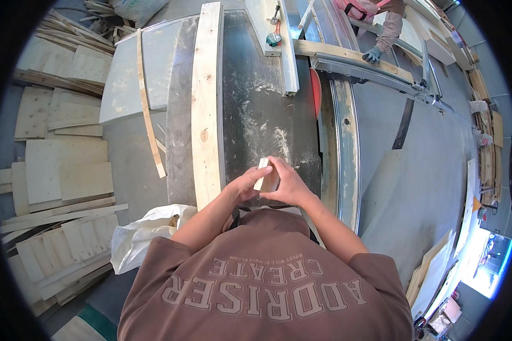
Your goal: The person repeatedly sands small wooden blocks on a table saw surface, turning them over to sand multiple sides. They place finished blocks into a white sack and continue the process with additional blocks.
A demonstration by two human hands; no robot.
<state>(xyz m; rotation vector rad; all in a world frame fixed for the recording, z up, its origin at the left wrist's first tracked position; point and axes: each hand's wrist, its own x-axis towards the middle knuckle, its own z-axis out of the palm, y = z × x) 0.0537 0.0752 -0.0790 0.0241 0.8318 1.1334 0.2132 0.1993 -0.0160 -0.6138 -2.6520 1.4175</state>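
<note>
Close in front of my chest, both hands hold a small pale wood block (265, 181). My left hand (246, 185) grips its left side with the thumb on the top. From the right, my right hand (293, 186) curls its fingers and thumb around the other side. Whether it is one block or two pieces laid together I cannot tell. Beneath is a dark, sawdust-streaked saw table (256, 85). A long pale timber board (206, 113) lies along it, left of my hands.
Ahead to the right are a red blade guard (315, 94) and a metal rail (345, 119). A co-worker's gloved hand (373, 55) rests on another timber (352, 54) at the far right. Stacked plywood pieces (68, 170) fill the left; a white sack (139, 238) sits near my left elbow.
</note>
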